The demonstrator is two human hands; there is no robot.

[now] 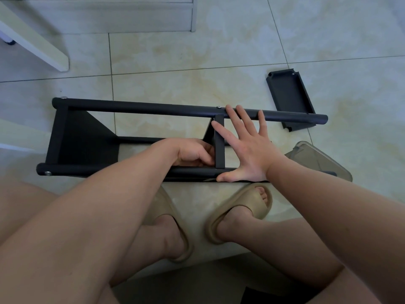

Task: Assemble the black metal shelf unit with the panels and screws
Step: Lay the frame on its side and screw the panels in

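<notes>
**Shelf frame on its side, both hands at the middle panel**

Nearest, beige sandals (252, 202) stand on the tiled floor (175, 62). Just beyond them lies the black shelf frame (87, 139), its near tube (98, 170) partly hidden under both forearms. The left hand (192, 153) curls against the middle panel (219, 148); its fingertips are hidden, so I cannot tell what they hold. The right hand (247, 150) lies spread wide, thumb on the near tube and fingers reaching the far tube (142, 107). A clear container (322, 159) is half covered by the right forearm. Farther off, a loose panel (289, 93) lies partly behind the far tube.
</notes>
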